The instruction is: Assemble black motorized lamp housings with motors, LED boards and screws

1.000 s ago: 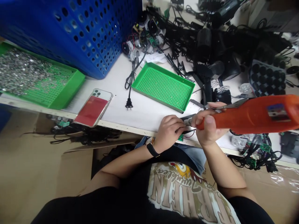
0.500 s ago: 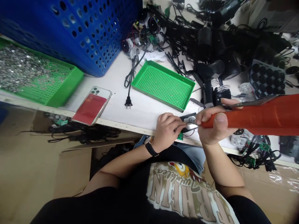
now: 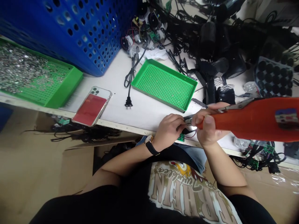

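While hands [image 3: 206, 134] meet by orange tool [image 3: 252, 119], table edge [image 3: 123, 127] runs close.

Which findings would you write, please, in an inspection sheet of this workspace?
Surface: white table; a phone lies at its front edge.
Things in hand: orange tool, its tip at a black part; green circuit board close by.
Clutter: dark parts piled at back right; small metal pieces in the left green tray.
Hands: right hand grips the orange tool; left hand is at the black part, exact hold hidden.
Cables: black plug, unplugged, left of the middle green tray.
Surroundings: blue crate at back left; cardboard below the table.
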Demonstrator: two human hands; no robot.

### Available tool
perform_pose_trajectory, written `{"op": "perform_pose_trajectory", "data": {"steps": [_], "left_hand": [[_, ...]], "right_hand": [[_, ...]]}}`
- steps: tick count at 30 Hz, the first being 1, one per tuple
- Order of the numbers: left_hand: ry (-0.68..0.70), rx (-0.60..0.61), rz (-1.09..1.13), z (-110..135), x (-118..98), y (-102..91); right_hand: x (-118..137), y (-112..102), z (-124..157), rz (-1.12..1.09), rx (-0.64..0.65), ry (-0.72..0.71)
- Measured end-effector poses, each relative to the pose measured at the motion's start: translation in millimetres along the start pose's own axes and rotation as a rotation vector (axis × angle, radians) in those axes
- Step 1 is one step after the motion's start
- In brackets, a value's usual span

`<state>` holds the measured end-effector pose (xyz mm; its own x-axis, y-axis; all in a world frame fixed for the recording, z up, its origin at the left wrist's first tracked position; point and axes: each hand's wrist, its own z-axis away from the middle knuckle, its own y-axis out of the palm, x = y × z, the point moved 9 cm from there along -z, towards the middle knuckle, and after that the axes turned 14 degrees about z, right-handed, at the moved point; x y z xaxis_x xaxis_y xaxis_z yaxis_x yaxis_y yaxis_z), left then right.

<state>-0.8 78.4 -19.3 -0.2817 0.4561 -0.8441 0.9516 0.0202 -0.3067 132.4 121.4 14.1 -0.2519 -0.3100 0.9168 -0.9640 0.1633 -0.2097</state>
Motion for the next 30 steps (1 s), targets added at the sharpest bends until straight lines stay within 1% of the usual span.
{"op": "perform_pose_trajectory", "data": {"steps": [2, 5, 8, 11, 15, 16, 19, 21, 25, 28, 30], "left_hand": [[0.010, 0.001, 0.009, -0.6, -0.6, -0.1], [0.030, -0.038, 0.026, 0.3, -1.1, -1.5], [0.050, -0.089, 0.032, 2.2, -1.9, -2.5], [0.075, -0.117, 0.010, 4.2, -6.5, -3.1], [0.070, -0.082, -0.058, 5.1, -15.6, -1.2], [0.070, -0.068, -0.083, 4.9, -18.1, -0.5], [0.092, -0.038, -0.143, 3.7, -24.4, 1.9], [0.137, -0.021, -0.151, 3.0, -27.7, 4.9], [0.231, 0.026, -0.138, 4.3, -29.1, 15.0], [0.251, 0.041, -0.124, 7.0, -26.7, 19.3], [0.255, 0.045, -0.125, 8.7, -26.3, 20.1]], "right_hand": [[1.7, -1.4, 1.5, 0.011, -0.011, -0.043], [11.9, -1.6, 1.6, 0.006, -0.038, -0.116], [29.0, -6.3, 1.6, -0.052, -0.129, -0.173], [46.4, -14.1, 4.4, -0.174, -0.216, -0.206], [58.3, -20.1, 2.7, -0.268, -0.203, -0.196], [59.0, -24.4, 1.0, -0.271, -0.223, -0.200], [57.2, -41.8, -4.3, -0.248, -0.336, -0.256], [50.2, -47.8, -8.2, -0.210, -0.366, -0.271], [26.3, -44.9, -12.8, -0.099, -0.317, -0.200], [13.9, -42.1, -11.6, -0.062, -0.295, -0.171], [10.2, -40.7, -11.2, -0.064, -0.277, -0.164]]}}
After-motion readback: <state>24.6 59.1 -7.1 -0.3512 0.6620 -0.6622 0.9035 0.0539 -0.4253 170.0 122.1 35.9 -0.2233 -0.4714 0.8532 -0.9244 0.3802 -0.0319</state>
